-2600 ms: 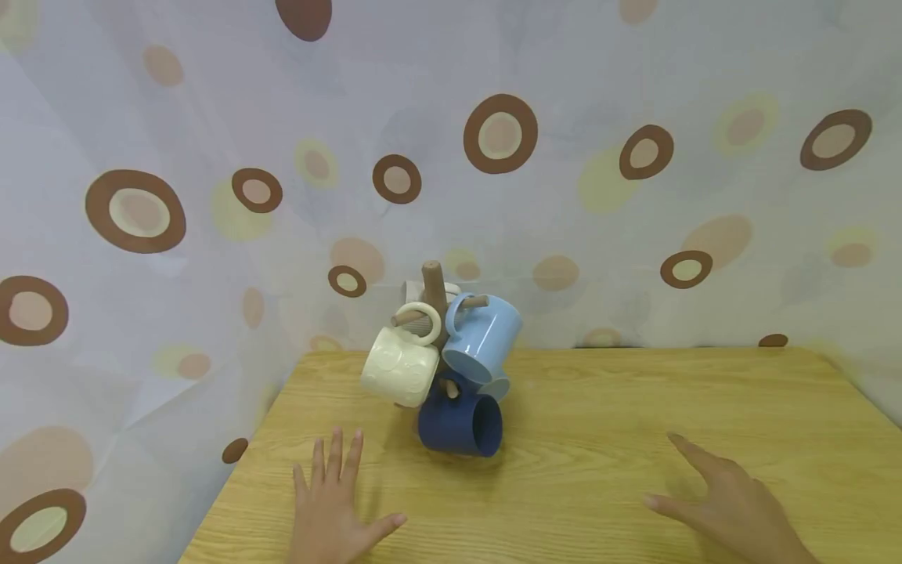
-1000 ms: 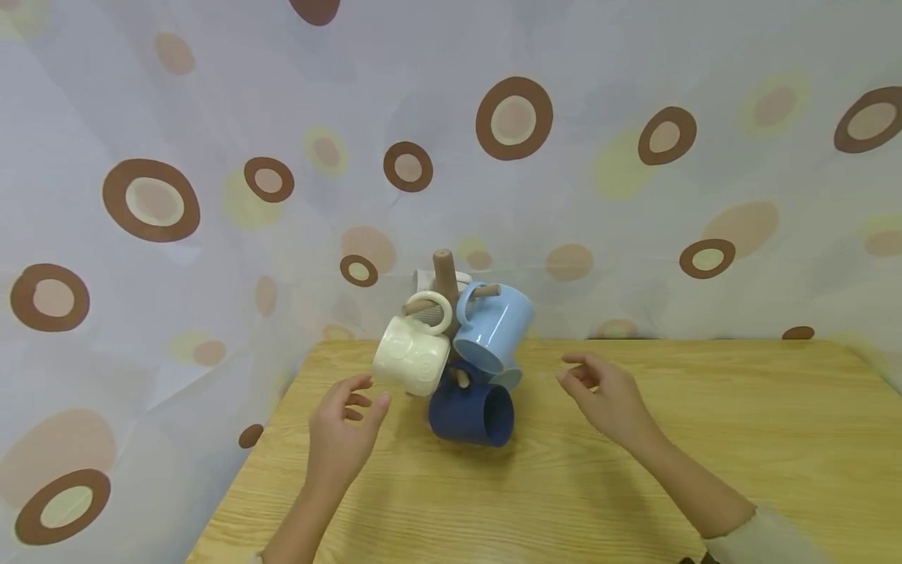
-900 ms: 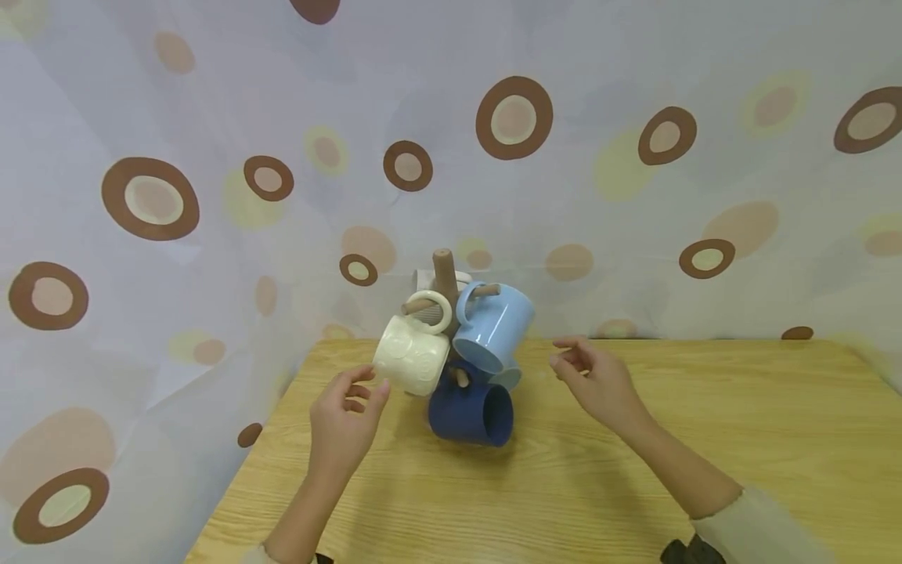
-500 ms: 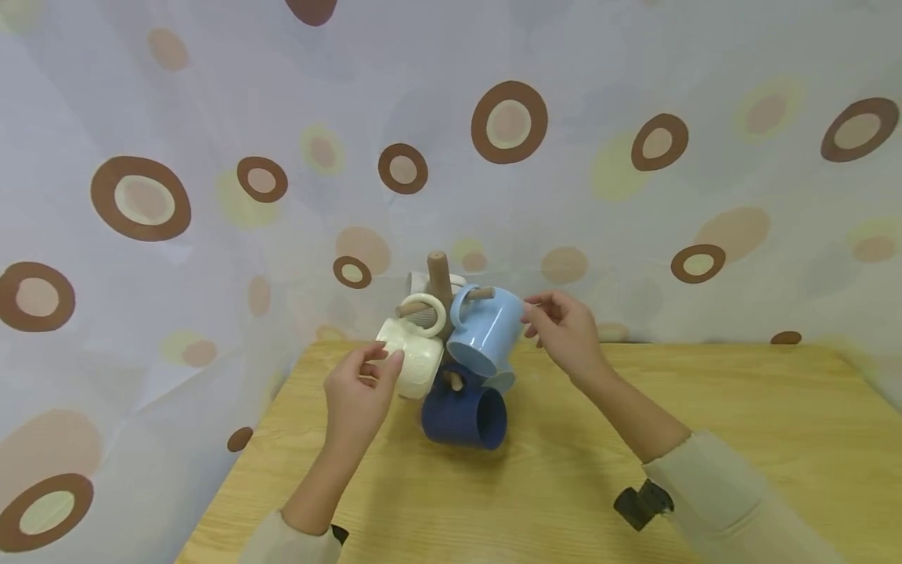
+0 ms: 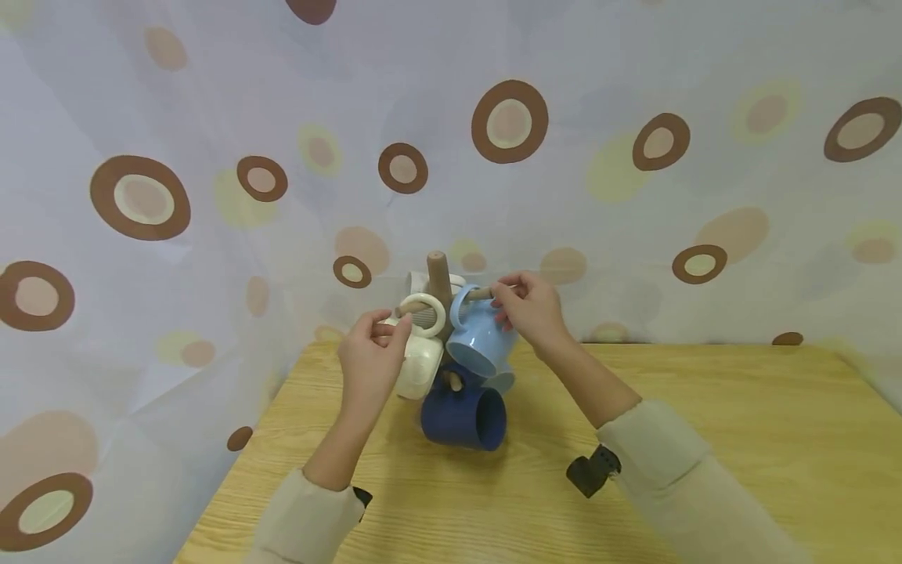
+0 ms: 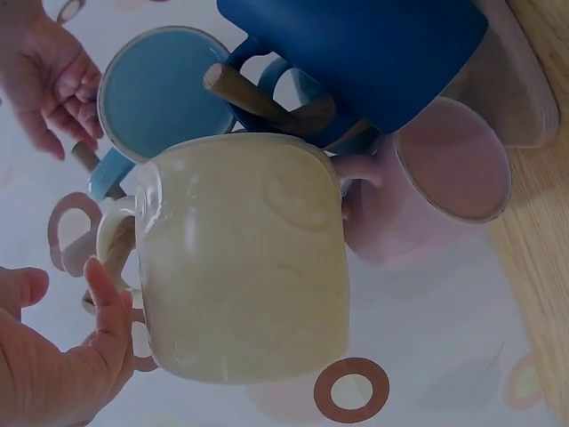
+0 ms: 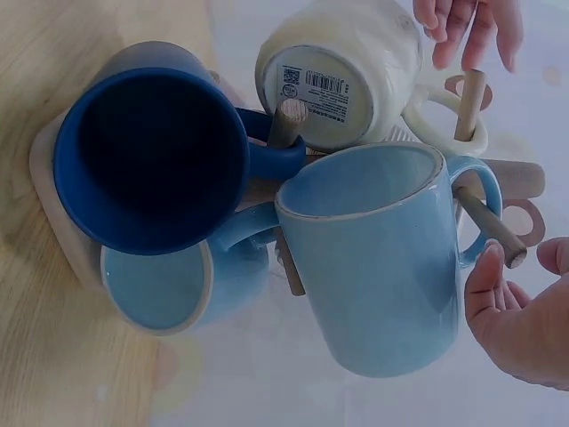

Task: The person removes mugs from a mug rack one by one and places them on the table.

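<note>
A wooden mug tree (image 5: 438,274) holds several mugs by their handles. My left hand (image 5: 369,360) is beside the cream mug (image 5: 420,364), near its handle and peg; in the left wrist view its thumb and fingers (image 6: 111,311) are apart, not closed round the handle. My right hand (image 5: 535,313) is at the peg end over the light blue mug (image 5: 482,337). In the right wrist view its fingertips (image 7: 484,276) lie close to that mug's handle and peg, with the thumb apart; contact is unclear. Below hangs a dark blue mug (image 5: 461,419).
A pale blue mug (image 7: 160,289) hangs lower, behind the dark blue one. A pink mug (image 6: 436,169) shows in the left wrist view, and a white ribbed mug (image 5: 419,282) sits behind the post. The wooden table (image 5: 669,454) meets a patterned curtain (image 5: 599,78) at the back.
Both hands have risen from above the table and moved inward to the mugs. Over the last half second they shifted higher, towards the handles and pegs. The mugs hang as before.
</note>
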`<state>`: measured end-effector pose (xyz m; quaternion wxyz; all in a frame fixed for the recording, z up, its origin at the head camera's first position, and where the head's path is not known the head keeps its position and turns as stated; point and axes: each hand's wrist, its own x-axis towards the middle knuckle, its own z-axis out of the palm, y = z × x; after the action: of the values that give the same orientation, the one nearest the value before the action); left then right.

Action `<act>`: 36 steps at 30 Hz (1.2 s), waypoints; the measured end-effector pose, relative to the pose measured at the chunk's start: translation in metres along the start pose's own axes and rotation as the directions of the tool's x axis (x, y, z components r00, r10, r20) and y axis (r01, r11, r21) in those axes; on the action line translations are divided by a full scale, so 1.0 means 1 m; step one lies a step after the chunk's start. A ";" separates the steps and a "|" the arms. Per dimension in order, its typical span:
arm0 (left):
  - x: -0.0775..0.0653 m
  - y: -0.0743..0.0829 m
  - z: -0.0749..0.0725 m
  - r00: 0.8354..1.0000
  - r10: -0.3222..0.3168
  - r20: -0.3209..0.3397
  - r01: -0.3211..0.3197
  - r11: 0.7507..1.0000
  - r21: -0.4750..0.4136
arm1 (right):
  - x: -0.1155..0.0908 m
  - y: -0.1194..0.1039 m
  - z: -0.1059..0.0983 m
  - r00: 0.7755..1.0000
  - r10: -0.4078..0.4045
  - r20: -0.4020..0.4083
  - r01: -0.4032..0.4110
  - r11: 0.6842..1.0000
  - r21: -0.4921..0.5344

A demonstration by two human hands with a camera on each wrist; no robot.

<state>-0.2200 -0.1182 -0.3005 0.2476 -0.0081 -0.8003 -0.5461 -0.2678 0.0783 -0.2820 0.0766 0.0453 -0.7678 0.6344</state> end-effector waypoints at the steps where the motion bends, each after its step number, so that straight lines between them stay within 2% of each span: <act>1: 0.002 0.000 0.001 1.000 -0.010 0.005 0.010 1.000 -0.011 | 0.001 0.000 0.001 1.000 -0.004 0.006 0.004 1.000 0.009; 4: 0.009 -0.001 0.003 1.000 -0.021 0.019 0.022 0.998 -0.054 | 0.004 0.001 0.004 1.000 -0.007 0.025 0.006 0.999 0.042; 10: 0.018 0.000 0.009 0.999 -0.002 0.033 0.006 0.991 -0.131 | 0.006 0.000 0.009 0.999 -0.023 0.036 0.020 0.997 0.079; 17: 0.019 0.002 0.013 0.998 -0.063 0.003 0.062 0.976 -0.207 | 0.006 0.003 0.012 0.998 -0.058 0.027 0.055 0.994 0.091; 20: 0.020 0.002 0.015 0.998 -0.069 -0.009 0.065 0.968 -0.241 | 0.006 0.003 0.014 0.999 -0.052 0.009 0.051 0.996 0.078; 25: 0.021 0.000 0.017 0.998 -0.054 -0.032 0.044 0.965 -0.260 | 0.009 0.002 0.012 1.000 -0.019 -0.002 0.019 1.000 0.015; 30: 0.022 0.000 0.020 0.997 -0.067 -0.030 0.056 0.959 -0.277 | 0.009 0.000 0.008 1.000 -0.012 -0.011 0.012 0.999 -0.039; 36: 0.021 -0.001 0.018 0.998 -0.055 -0.039 0.043 0.963 -0.266 | 0.009 -0.001 0.009 1.000 -0.028 -0.003 0.028 0.999 -0.030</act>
<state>-0.2456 -0.1083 -0.2976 0.2489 -0.0088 -0.7141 -0.6542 -0.2766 0.0698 -0.2812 0.0876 0.0537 -0.7763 0.6220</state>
